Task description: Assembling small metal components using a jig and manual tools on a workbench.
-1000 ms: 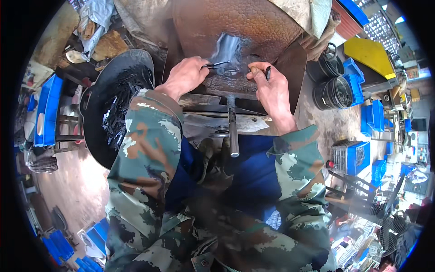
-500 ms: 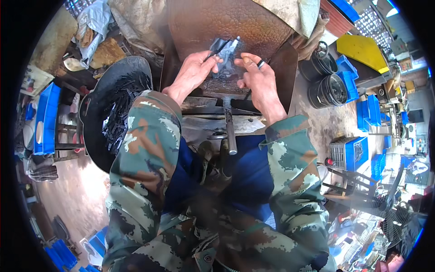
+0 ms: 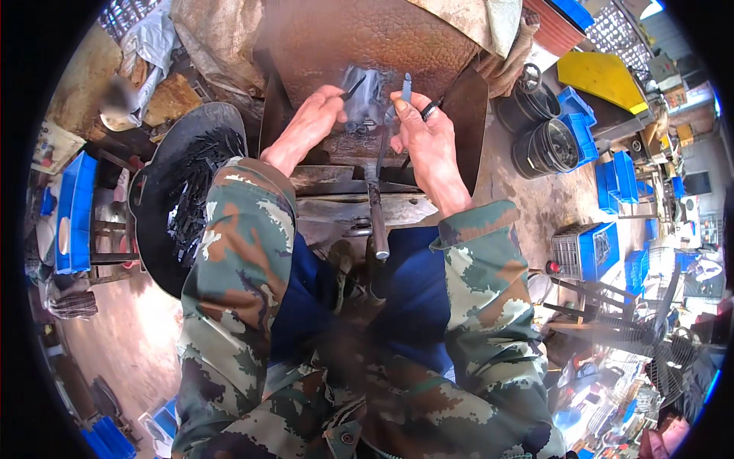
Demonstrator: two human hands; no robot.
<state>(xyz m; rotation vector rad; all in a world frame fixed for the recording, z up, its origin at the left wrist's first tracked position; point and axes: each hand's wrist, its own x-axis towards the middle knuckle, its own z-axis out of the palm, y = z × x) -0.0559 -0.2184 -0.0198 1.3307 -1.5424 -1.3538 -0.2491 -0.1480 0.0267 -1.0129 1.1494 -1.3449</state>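
My left hand (image 3: 307,122) is closed, with a thin dark strip (image 3: 354,89) pinched between thumb and fingers and its tip pointing up and right. A slim grey metal piece with notched edges (image 3: 407,86) stands up from my closed right hand (image 3: 430,141), held under the thumb. One finger of that hand wears a black ribbed band (image 3: 429,110). Below the palm a dark curved bar (image 3: 381,154) shows; whether it belongs to the grey piece, I cannot tell. Between and beyond the hands is a brown metal housing (image 3: 367,38) with a pale grey streaked patch (image 3: 364,86).
A black tub (image 3: 153,249) of dark strips stands by my left arm. A metal rod (image 3: 378,222) juts toward me from the housing. Black buckets (image 3: 544,149) and a blue crate (image 3: 599,251) stand on the right. A blue bin (image 3: 74,214) is far left.
My hands have moved apart. The left one drew the dark strip away from the middle; the right one turned, and the grey notched piece now points up in it. The view shifted slightly.
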